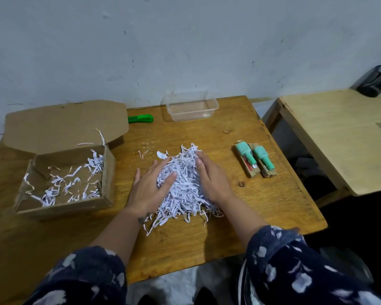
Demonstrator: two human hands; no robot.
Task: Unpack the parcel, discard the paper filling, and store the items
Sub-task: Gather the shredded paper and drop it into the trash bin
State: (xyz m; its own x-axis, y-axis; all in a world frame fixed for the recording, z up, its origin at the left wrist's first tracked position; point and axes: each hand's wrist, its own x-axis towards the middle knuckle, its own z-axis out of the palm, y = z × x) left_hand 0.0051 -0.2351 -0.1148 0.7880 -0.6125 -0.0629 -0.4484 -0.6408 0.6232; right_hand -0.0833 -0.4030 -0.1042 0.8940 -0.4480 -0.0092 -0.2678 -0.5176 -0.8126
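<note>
A heap of white shredded paper (183, 190) lies in the middle of the wooden table (262, 194). My left hand (151, 187) rests flat against its left side and my right hand (211, 178) presses its right side, fingers straight. The open cardboard parcel box (106, 172) stands to the left with a few paper strips (75, 179) left inside and its lid folded back. Two mint-green items on brown card backing (254, 158) lie side by side to the right of the heap.
A clear plastic container (191, 107) stands at the table's back edge, with a green box cutter (141, 118) to its left. A second, paler table (339, 137) stands to the right with a black object (376, 81) at its far corner. A gap separates the two tables.
</note>
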